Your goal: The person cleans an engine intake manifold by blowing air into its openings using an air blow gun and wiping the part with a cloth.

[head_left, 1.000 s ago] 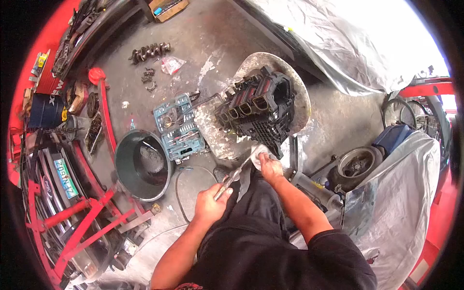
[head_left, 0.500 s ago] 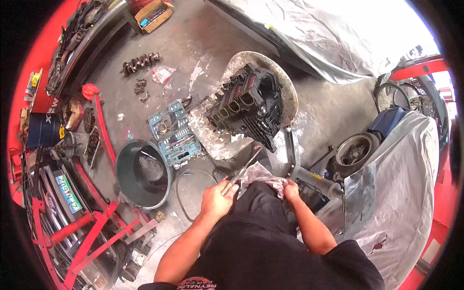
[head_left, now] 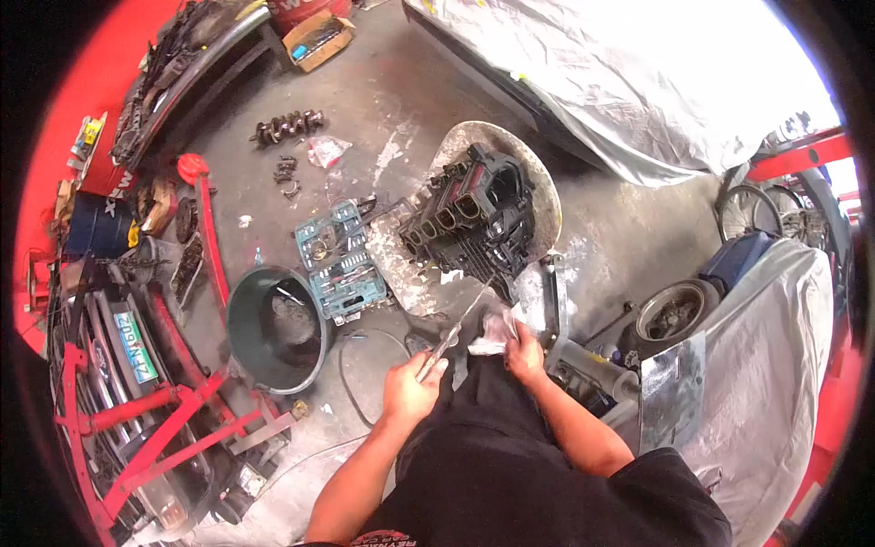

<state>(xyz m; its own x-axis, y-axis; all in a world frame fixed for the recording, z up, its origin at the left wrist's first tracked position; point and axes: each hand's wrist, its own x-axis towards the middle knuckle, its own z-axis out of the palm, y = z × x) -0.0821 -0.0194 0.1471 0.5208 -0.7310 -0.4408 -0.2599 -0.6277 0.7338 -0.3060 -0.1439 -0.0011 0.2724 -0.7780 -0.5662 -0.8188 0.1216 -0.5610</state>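
Observation:
My left hand (head_left: 412, 387) is closed round the near end of a long thin metal tool (head_left: 448, 339), whose far end points up toward the engine block. In my right hand (head_left: 525, 354) is a crumpled whitish rag (head_left: 495, 330), hanging to the left of the fingers, just right of the tool. Beyond both hands, the dark engine block (head_left: 478, 214) rests on a paint-stained board (head_left: 542, 173), its row of oval openings facing me. Whether the tool's tip touches the block I cannot tell.
An open blue socket set (head_left: 351, 290) lies left of the block, beside a dark round tub (head_left: 239, 319). A crankshaft (head_left: 290, 128) is on the floor farther off. Red metal framing (head_left: 150, 428) stands at the left, a wheel (head_left: 674, 312) at the right.
The rag was at the tool about a second ago, then spread between both hands over my lap. Now it is bunched in my right hand, which has moved up and left since the middle frame.

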